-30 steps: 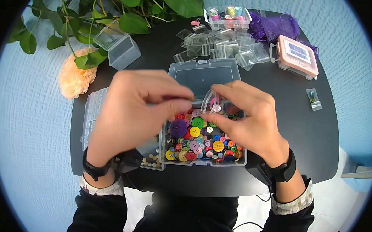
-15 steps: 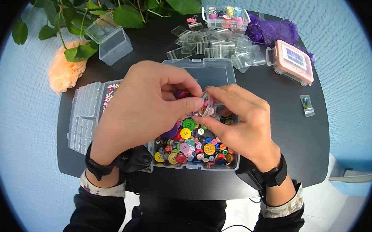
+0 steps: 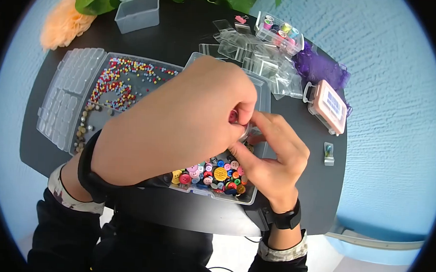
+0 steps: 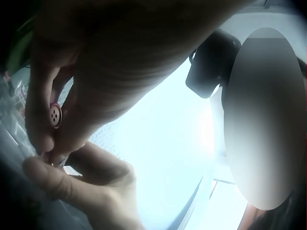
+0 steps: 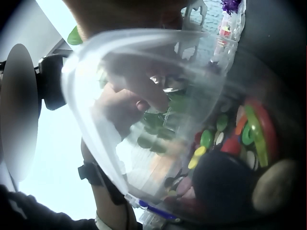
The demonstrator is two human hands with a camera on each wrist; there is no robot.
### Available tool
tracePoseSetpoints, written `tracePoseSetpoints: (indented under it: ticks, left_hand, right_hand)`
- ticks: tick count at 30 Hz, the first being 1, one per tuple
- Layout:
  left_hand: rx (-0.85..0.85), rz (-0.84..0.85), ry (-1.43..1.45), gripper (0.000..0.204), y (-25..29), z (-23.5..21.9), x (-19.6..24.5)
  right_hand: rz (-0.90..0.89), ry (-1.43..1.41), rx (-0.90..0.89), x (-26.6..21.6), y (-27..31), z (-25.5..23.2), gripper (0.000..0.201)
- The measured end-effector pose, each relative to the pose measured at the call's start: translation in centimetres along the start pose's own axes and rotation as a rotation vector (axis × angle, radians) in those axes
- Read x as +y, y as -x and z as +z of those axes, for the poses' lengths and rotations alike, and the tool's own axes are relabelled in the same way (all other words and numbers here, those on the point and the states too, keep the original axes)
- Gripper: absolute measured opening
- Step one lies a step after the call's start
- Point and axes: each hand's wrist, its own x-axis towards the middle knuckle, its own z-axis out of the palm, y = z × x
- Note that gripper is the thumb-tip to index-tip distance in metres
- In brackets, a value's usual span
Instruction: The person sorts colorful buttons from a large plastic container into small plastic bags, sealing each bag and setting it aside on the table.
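My left hand (image 3: pixel 195 110) reaches over the box with its fingers curled round a red four-hole button (image 3: pixel 233 116). The button also shows between the fingers in the left wrist view. Its thumb and fingertips meet the mouth of a small clear plastic bag (image 3: pixel 246 133). From the right side, my right hand (image 3: pixel 277 160) pinches that bag between thumb and fingers. What lies inside the bag is mostly hidden. Both hands are above a clear box (image 3: pixel 250 198) of mixed buttons (image 3: pixel 220 173), its lid folded back; the left hand and forearm cover much of it.
Left of it lies an open divided case (image 3: pixel 64 97) with small coloured beads (image 3: pixel 115 88). Flat clear bags (image 3: pixel 260 55), a thread-spool box (image 3: pixel 281 32), purple mesh (image 3: pixel 323 70) and a pink box (image 3: pixel 328 107) stand behind. A small filled bag (image 3: pixel 328 154) lies at the right.
The head view has turned, shifting the table leftward. My left hand has come in from beside the bag to its mouth, its wrist now raised over the box. My right hand keeps hold of the bag.
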Motion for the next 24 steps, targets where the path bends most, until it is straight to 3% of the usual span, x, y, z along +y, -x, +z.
tracePoseSetpoints:
  ticks: [8,12,13,15,18,24]
  left_hand:
    - [-0.048,0.159,-0.099,0.01,0.5,-3.3,-0.2]
    - [-0.209,0.079,-0.079,0.01,0.7,-3.1,0.1]
    - [-0.207,0.081,-0.08,0.01,0.5,-2.7,0.1]
    - [0.046,0.14,0.103,0.012,0.2,-1.7,-0.3]
    - [0.019,0.293,0.111,0.014,0.2,-1.2,-0.8]
    - [0.0,0.236,-0.014,0.012,0.0,-0.3,-0.1]
  right_hand:
    - [0.094,0.041,0.08,-0.3,-0.1,0.3,0.042]
    - [0.078,0.022,0.126,0.1,-0.1,0.1,0.044]
    - [0.075,0.023,0.126,0.0,-0.1,0.1,0.044]
    - [0.069,0.057,0.135,-0.1,-0.2,0.0,0.046]
    - [0.045,0.028,0.156,-0.1,-0.1,-0.1,0.046]
    - [-0.043,0.074,0.159,-0.5,-0.1,-0.5,0.044]
